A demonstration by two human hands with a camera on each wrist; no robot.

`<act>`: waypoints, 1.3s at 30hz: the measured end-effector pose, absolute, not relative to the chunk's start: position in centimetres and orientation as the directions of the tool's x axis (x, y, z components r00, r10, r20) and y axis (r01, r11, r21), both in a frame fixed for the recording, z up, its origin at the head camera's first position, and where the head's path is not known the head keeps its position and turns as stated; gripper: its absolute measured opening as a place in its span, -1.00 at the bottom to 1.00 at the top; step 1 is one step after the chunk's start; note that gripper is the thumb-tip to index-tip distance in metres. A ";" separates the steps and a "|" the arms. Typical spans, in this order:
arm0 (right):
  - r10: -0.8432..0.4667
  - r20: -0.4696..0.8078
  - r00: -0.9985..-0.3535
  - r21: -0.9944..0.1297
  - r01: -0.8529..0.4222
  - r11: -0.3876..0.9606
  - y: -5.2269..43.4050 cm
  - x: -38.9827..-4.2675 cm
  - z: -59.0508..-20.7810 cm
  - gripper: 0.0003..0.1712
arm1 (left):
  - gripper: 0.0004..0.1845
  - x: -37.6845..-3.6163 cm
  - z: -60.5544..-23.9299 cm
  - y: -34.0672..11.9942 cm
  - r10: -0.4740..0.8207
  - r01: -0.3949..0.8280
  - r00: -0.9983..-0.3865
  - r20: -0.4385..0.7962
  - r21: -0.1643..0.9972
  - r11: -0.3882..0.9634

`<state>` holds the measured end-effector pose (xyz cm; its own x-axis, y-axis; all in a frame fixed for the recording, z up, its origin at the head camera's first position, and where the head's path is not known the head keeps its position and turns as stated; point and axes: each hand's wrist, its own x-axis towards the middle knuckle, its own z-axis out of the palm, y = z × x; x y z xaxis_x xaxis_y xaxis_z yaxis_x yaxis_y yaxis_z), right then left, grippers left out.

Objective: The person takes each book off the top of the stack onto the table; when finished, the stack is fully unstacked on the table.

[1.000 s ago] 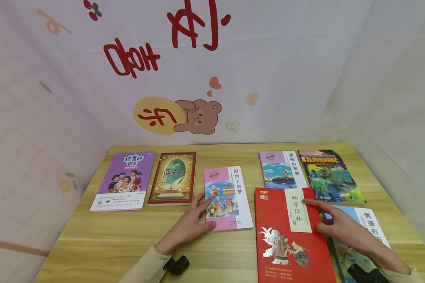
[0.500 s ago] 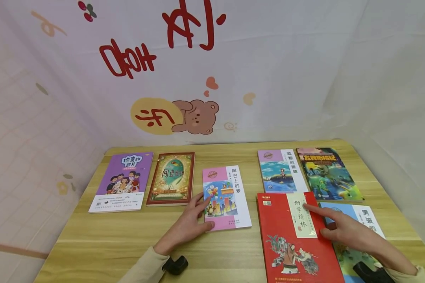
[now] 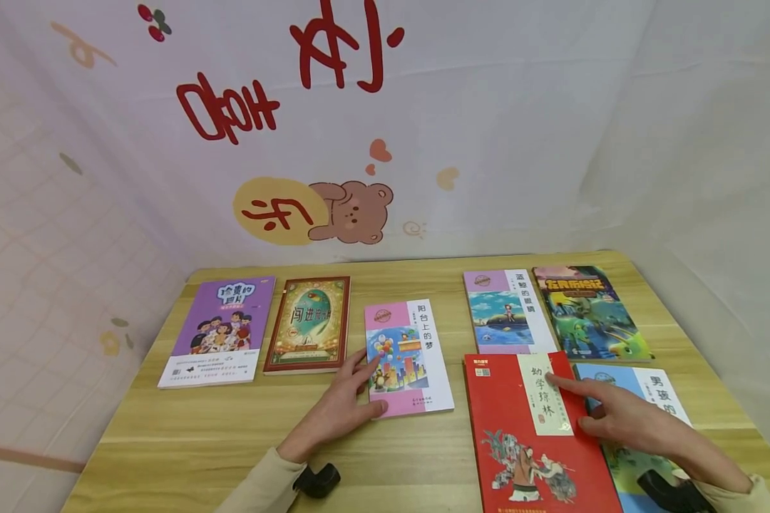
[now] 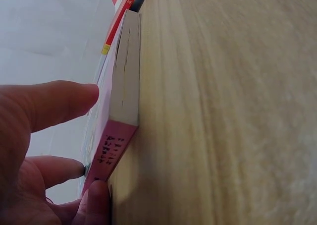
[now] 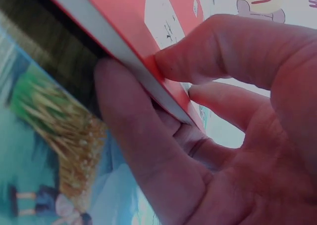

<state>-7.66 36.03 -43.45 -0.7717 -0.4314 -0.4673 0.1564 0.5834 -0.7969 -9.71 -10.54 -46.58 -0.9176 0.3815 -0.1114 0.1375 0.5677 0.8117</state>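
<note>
In the head view my left hand (image 3: 336, 413) rests at the left edge of a small pink-and-white book (image 3: 398, 388) with a balloon picture. The left wrist view shows one fingertip on its cover (image 4: 101, 101) and other fingers along its spine; the thumb stands apart. My right hand (image 3: 622, 420) grips the right edge of a large red book (image 3: 500, 406), forefinger on the cover and fingers at the edge. The red book lies over part of a blue book (image 3: 654, 470), whose landscape cover (image 5: 74, 150) shows below the hand in the right wrist view.
Along the back of the wooden table (image 3: 231, 442) lie a purple book (image 3: 224, 328), a brown-framed book (image 3: 308, 320), a book with a sea picture (image 3: 503, 320) and a dinosaur book (image 3: 593, 320). A white printed cloth (image 3: 520, 142) hangs behind.
My right hand and the red book have shifted slightly towards me and to the right, baring more of the sea-picture book. The left hand stays at the pink-and-white book. The view has drifted a little.
</note>
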 end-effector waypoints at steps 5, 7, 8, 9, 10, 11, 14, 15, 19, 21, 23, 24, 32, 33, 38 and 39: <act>-0.428 -0.483 -0.764 -0.785 0.161 0.599 36.0 -7.5 -43.3 -0.13 | -0.09 -9.7 -46.7 -10.5 0.379 0.137 -0.919 -0.111 0.810 0.571; -0.425 -0.486 -0.764 -0.784 0.166 0.599 36.0 -7.4 -43.2 -0.14 | -0.09 -9.7 -46.7 -10.5 0.375 0.140 -0.921 -0.103 0.812 0.567; -0.423 -0.487 -0.764 -0.783 0.168 0.599 36.0 -7.4 -43.2 -0.14 | -0.09 -9.7 -46.7 -10.5 0.376 0.144 -0.922 -0.096 0.814 0.563; -0.423 -0.488 -0.763 -0.783 0.169 0.599 36.0 -7.3 -43.2 -0.14 | -0.08 -9.7 -46.7 -10.5 0.377 0.147 -0.921 -0.094 0.813 0.563; -0.425 -0.488 -0.762 -0.783 0.168 0.598 36.0 -7.3 -43.1 -0.15 | -0.08 -9.7 -46.7 -10.5 0.379 0.150 -0.921 -0.093 0.813 0.563; -0.424 -0.488 -0.763 -0.780 0.163 0.604 36.0 -7.3 -43.1 -0.15 | -0.08 -9.6 -46.7 -10.5 0.382 0.152 -0.920 -0.091 0.813 0.562; -0.427 -0.485 -0.763 -0.773 0.146 0.617 36.0 -7.1 -43.1 -0.16 | -0.09 -9.6 -46.8 -10.6 0.381 0.152 -0.920 -0.091 0.813 0.562; -0.426 -0.484 -0.764 -0.769 0.140 0.623 35.9 -7.1 -43.1 -0.17 | -0.09 -9.7 -46.8 -10.6 0.379 0.151 -0.921 -0.093 0.811 0.565; -0.406 -0.498 -0.766 -0.758 0.156 0.633 35.9 -6.8 -43.2 -0.19 | -0.10 -9.8 -46.9 -10.5 0.382 0.151 -0.920 -0.094 0.812 0.564; -0.398 -0.499 -0.769 -0.760 0.169 0.628 35.8 -6.6 -43.3 -0.19 | -0.10 -9.8 -46.8 -10.5 0.383 0.149 -0.918 -0.099 0.811 0.566; -0.387 -0.488 -0.783 -0.765 0.169 0.622 35.6 -6.6 -43.4 -0.18 | -0.10 -9.7 -46.8 -10.5 0.383 0.148 -0.918 -0.100 0.810 0.567; -0.381 -0.479 -0.791 -0.767 0.166 0.619 35.4 -6.6 -43.4 -0.17 | -0.10 -9.7 -46.8 -10.5 0.381 0.146 -0.919 -0.100 0.811 0.566; -0.330 -0.452 -0.829 -0.771 0.177 0.611 34.5 -8.0 -43.5 -0.13 | -0.10 -9.5 -46.9 -10.6 0.384 0.135 -0.917 -0.110 0.820 0.556; -0.336 -0.442 -0.832 -0.772 0.162 0.615 34.4 -8.2 -43.5 -0.13 | -0.10 -9.5 -46.9 -10.6 0.384 0.132 -0.916 -0.112 0.822 0.555; -0.314 -0.381 -0.870 -0.661 0.019 0.750 34.2 -8.9 -43.2 -0.16 | -0.11 -9.8 -46.9 -10.6 0.380 0.127 -0.917 -0.117 0.820 0.557; -0.295 -0.372 -0.880 -0.617 -0.003 0.787 34.1 -9.0 -43.1 -0.17 | -0.11 -9.9 -46.9 -10.6 0.380 0.126 -0.917 -0.117 0.821 0.557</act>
